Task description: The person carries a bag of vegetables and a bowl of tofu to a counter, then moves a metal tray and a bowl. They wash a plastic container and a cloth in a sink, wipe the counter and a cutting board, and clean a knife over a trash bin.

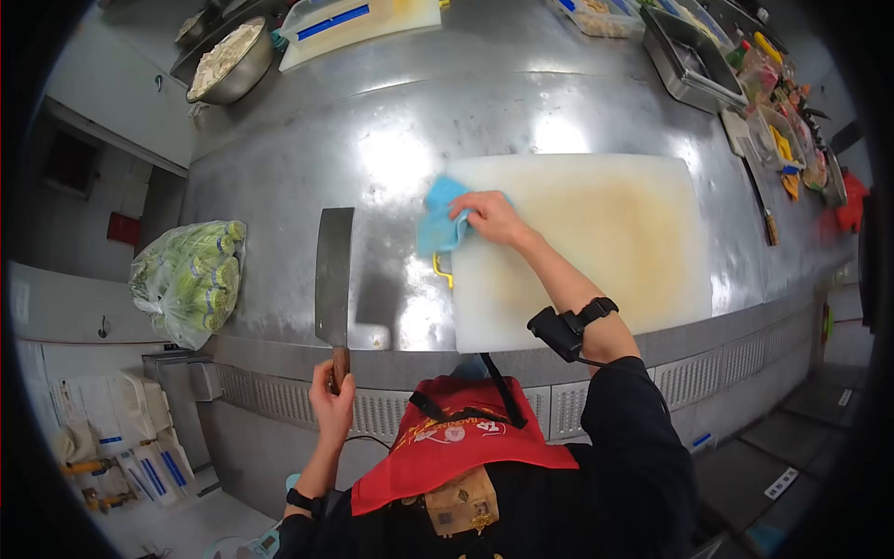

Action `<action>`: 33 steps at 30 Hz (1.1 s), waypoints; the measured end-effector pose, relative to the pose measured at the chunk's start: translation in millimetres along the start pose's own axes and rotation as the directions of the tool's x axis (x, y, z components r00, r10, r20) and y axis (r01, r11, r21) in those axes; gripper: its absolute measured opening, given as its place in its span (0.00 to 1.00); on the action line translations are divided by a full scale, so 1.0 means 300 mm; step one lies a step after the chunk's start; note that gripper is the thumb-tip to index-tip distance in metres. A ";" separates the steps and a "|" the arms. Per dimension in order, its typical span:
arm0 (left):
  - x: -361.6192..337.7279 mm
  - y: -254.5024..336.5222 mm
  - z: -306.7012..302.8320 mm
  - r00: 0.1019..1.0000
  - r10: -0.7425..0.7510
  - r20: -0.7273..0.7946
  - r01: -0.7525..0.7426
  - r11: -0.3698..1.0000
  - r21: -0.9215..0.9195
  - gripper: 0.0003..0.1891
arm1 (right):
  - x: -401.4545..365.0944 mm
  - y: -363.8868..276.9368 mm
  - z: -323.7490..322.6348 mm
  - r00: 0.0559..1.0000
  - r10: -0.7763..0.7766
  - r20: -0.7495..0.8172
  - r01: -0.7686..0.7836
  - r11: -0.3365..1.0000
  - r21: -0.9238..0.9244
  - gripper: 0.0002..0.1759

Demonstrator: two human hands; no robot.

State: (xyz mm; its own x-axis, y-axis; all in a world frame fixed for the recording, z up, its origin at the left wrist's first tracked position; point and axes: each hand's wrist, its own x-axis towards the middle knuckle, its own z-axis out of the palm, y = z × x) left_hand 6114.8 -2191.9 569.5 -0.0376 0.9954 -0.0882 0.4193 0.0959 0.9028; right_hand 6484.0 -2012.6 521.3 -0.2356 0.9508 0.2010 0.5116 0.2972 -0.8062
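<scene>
My left hand (333, 402) is closed around the wooden handle of a cleaver (334, 279). Its broad dark blade points away from me, over the left part of the steel counter. My right hand (492, 217) grips a blue cloth (441, 222) at the far left corner of a large white cutting board (577, 252). Part of the cloth lies on the board and part hangs past its left edge. The board has a brownish stain across its middle. A yellow handle (442, 271) shows at its left side.
On the left of the steel counter (270, 168) lies a clear bag of green vegetables (194, 279). A metal bowl of white food (233, 63) and another cutting board (372, 30) stand at the back. Metal trays (694, 61) and a long knife (759, 200) are at the right.
</scene>
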 end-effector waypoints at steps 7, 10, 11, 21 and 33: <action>0.108 -0.004 -0.031 0.994 -0.005 0.112 0.010 0.999 -0.050 0.10 | -0.401 -0.095 0.049 0.929 -0.086 0.359 0.027 0.986 0.165 0.09; 0.148 0.006 0.003 0.973 0.069 0.222 -0.046 0.993 -0.105 0.10 | -0.954 -0.187 -0.032 0.766 0.305 0.566 -0.456 0.878 0.143 0.10; 0.175 0.007 0.038 0.958 0.093 0.273 -0.056 0.989 -0.138 0.10 | -1.173 -0.226 -0.076 0.516 0.588 0.623 -0.691 0.715 -0.103 0.14; 0.548 0.241 0.407 0.791 0.315 0.525 -0.347 0.937 -0.038 0.12 | -2.240 -0.646 0.121 -0.734 0.513 -0.445 -0.672 -0.458 0.582 0.22; 0.985 0.406 0.713 0.716 0.411 0.565 -0.595 0.782 0.185 0.13 | -1.162 -0.139 -0.134 0.277 0.797 -0.537 0.482 0.369 0.795 0.25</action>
State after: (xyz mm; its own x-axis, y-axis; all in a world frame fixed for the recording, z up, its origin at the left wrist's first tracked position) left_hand 6348.9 -1886.9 563.4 0.6576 0.7501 0.0702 0.5182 -0.5180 0.6806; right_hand 6578.1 -2352.8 507.2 0.7863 0.5467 -0.2878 -0.5817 0.4982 -0.6429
